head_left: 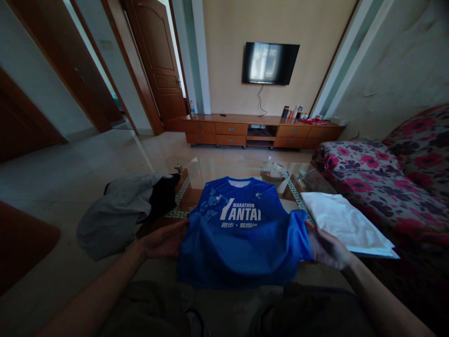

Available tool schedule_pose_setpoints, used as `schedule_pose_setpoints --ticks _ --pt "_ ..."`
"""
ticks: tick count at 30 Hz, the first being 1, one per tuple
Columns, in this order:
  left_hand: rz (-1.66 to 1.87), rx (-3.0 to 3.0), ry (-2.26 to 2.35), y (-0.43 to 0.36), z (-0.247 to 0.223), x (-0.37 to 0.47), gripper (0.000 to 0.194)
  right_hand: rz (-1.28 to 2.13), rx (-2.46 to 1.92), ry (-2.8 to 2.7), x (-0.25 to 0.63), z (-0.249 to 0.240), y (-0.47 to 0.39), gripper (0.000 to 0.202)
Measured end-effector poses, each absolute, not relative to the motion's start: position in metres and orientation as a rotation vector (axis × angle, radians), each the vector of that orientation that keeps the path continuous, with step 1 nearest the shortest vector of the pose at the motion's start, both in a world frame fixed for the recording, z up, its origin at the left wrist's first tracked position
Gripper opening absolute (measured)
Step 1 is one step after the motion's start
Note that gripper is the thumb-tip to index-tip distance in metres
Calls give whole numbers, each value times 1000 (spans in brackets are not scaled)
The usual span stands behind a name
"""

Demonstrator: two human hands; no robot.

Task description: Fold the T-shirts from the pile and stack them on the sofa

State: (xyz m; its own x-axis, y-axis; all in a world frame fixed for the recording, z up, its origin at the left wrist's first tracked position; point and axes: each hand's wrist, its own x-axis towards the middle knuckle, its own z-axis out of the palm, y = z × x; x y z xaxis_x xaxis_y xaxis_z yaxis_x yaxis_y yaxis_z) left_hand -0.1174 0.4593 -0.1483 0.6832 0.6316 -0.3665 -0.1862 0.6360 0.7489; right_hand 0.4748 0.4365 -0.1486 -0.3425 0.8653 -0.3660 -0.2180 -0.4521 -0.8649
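At six o'clock, nearest of all, are the person's dark-clothed knees (322, 306). Just beyond them, the left hand (166, 239) at eight o'clock and the right hand (328, 245) at four o'clock grip opposite sides of a bright blue, smooth-knit sports shirt (242, 234) with white MARATHON YANTAI lettering. The fingertips are hidden by the cloth, so how firmly each pinches cannot be told. The shirt's collar end lies flat on a glass-topped counter (192, 191) with a key-pattern border, collar at twelve o'clock; its near part is raised and sags between the hands.

The fabric looks light, limp and rather slippery, with nothing fragile about it. It seems best taken by the two side edges near the hem, evenly, since the unsupported middle droops.

Room is tight sideways: a rumpled grey cloth garment (115, 210) with a black cloth piece (164, 194) sits at nine o'clock by the counter's rim, and a flat, folded white cloth (345, 222) lies at three o'clock, close to the right hand. The bare glass beyond the collar gives some space toward twelve, short of clutter at one o'clock. Farther off stands a low wooden cabinet (231, 127).
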Motion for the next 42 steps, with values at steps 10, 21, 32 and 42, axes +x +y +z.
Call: schedule_pose_setpoints --ticks 10,21,32,42 --pt "713 925 804 470 -139 -85 100 1884 -1004 -1066 444 -126 437 90" --pt "766 986 777 491 -156 -95 41 1716 -1176 -931 448 -122 448 39" --pt "1020 1311 1126 495 -146 -83 46 1437 -1113 -860 455 -141 460 46" --pt "1138 1846 1295 489 -108 -87 31 1126 -1247 -999 464 -120 455 36"
